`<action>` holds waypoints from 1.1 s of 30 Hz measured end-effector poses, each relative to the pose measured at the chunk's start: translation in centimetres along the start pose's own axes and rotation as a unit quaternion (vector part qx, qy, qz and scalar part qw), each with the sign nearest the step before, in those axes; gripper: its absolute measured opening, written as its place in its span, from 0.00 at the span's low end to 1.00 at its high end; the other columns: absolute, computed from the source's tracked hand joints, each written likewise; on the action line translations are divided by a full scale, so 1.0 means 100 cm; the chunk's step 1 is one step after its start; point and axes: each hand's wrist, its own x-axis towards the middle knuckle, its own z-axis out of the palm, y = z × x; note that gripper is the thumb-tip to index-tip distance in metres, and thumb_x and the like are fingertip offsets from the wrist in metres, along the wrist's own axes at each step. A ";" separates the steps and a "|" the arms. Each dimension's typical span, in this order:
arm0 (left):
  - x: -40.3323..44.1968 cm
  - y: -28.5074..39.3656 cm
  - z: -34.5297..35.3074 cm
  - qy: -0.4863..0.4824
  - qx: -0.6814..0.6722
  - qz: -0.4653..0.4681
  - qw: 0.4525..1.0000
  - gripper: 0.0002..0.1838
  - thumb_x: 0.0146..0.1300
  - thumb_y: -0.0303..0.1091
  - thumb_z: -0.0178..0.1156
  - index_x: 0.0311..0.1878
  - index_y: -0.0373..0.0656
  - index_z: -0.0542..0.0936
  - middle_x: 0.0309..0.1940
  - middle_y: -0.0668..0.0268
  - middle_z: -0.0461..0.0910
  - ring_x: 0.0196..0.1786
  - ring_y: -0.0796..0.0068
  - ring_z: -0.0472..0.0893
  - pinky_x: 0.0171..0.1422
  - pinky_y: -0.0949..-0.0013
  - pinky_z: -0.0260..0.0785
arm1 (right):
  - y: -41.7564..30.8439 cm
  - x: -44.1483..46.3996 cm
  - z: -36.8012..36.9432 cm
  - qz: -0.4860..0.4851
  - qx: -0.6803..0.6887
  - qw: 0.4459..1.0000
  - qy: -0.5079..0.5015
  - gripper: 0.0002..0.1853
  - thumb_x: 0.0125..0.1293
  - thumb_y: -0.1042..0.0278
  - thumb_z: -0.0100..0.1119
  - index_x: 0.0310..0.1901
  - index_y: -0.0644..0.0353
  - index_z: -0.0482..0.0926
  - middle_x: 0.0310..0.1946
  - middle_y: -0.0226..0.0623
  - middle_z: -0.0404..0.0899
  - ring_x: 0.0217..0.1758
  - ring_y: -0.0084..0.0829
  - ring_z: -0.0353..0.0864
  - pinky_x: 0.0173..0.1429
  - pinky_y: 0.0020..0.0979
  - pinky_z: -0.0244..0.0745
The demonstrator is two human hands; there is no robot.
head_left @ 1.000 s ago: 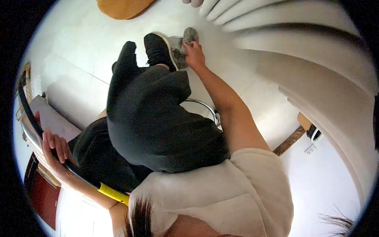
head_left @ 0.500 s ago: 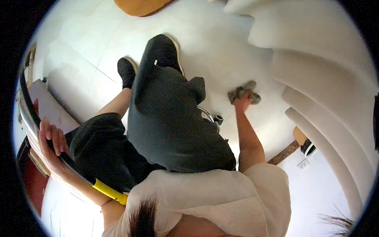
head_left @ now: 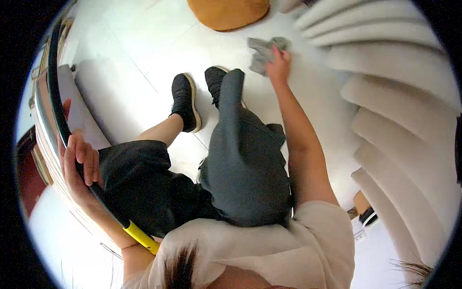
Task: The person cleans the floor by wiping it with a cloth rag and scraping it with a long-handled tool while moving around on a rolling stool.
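Observation:
My right hand [head_left: 278, 67] is stretched forward, low over the pale floor. Its fingers are closed on a crumpled grey cloth [head_left: 261, 54] that lies against the floor. My left hand [head_left: 79, 161] is wrapped round a long black pole [head_left: 58, 103] at the left, which looks curved in this wide view. A yellow grip [head_left: 141, 237] covers the pole's near end, beside my left forearm. Dark grey fabric [head_left: 250, 168] covers my right thigh and knee; black shorts [head_left: 139, 178] show on the left.
An orange-brown rounded object [head_left: 228, 14] rests on the floor ahead. Pale folded curtains [head_left: 394, 111] hang along the right. My black shoes [head_left: 184, 101] stand on the floor [head_left: 130, 53]. A grey, flat-sided object [head_left: 84, 106] is at the left, near the pole.
My right hand has moved forward and slightly left across the floor with the grey cloth. The view has shifted, showing more of the orange-brown object. My left hand still holds the pole.

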 end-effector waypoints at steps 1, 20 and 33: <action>-0.002 0.000 0.000 0.031 0.015 0.003 0.999 0.28 0.71 0.33 0.43 0.69 0.39 0.47 0.19 0.71 0.65 0.06 0.85 0.59 0.07 0.81 0.55 | 0.019 -0.010 -0.015 -0.020 -0.005 0.999 0.045 0.33 0.48 0.74 0.60 0.60 0.49 0.69 0.56 0.46 0.65 0.59 0.47 0.65 0.63 0.41 0.63; 0.005 -0.010 0.006 0.003 0.015 -0.043 0.999 0.28 0.72 0.31 0.41 0.70 0.35 0.44 0.21 0.70 0.65 0.09 0.88 0.61 0.09 0.84 0.57 | -0.027 0.050 0.024 -0.032 -0.069 0.992 -0.104 0.27 0.51 0.67 0.60 0.57 0.52 0.71 0.55 0.45 0.65 0.57 0.46 0.68 0.59 0.42 0.68; 0.010 -0.003 0.025 0.024 0.026 -0.023 0.999 0.30 0.71 0.31 0.43 0.70 0.35 0.43 0.20 0.72 0.64 0.09 0.88 0.61 0.09 0.85 0.56 | 0.130 -0.249 -0.138 0.205 -0.121 0.961 -0.143 0.37 0.54 0.71 0.59 0.66 0.58 0.56 0.62 0.51 0.58 0.65 0.49 0.58 0.68 0.42 0.56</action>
